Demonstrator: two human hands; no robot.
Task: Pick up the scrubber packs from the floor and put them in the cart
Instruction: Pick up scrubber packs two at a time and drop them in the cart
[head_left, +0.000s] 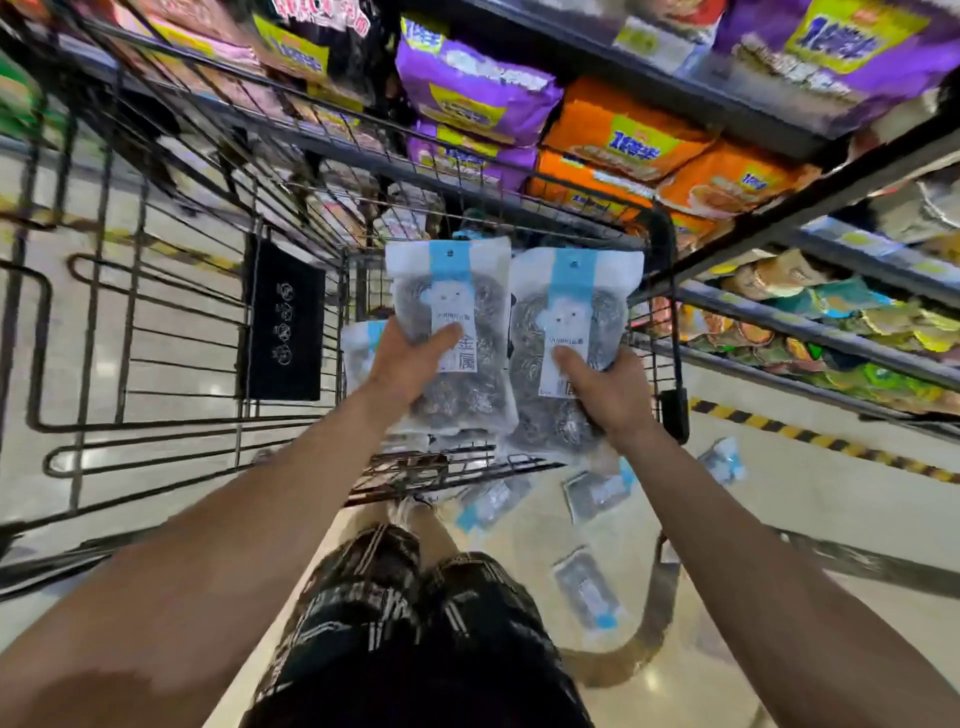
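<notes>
1. Your left hand (410, 358) grips one scrubber pack (452, 332), thumb curled across its front label and fingers behind it, holding it upright above the cart (291, 218).
2. Your right hand (605, 387) holds a second pack (563, 343) the same way, thumb pressed on the label near its lower half.
3. The two held packs sit side by side, their inner edges touching or nearly so; you cannot tell which. Both hang over the cart's near right corner, just inside the rim.
4. Another pack (358, 353) already lies in the basket, partly hidden behind your left wrist.
5. Four packs remain on the floor (779, 509): one (491, 501) just beside the cart's near edge, one (600, 491) to its right, one (587, 592) nearer your right leg, and one (724, 460) further right, close to the yellow-and-black striped line (810, 439).
6. The cart's wire side runs along your left, with a black flap (284, 325) hanging at its near end; open basket room lies ahead and to the left of the packs you hold.
7. The shelves (779, 332) of bagged goods crowd the cart's right side, the lower shelf edge close to the cart's dark corner post (670, 312). Room on that side is tight.
8. The floor behind the cart, around your legs, has open space between the scattered packs.
</notes>
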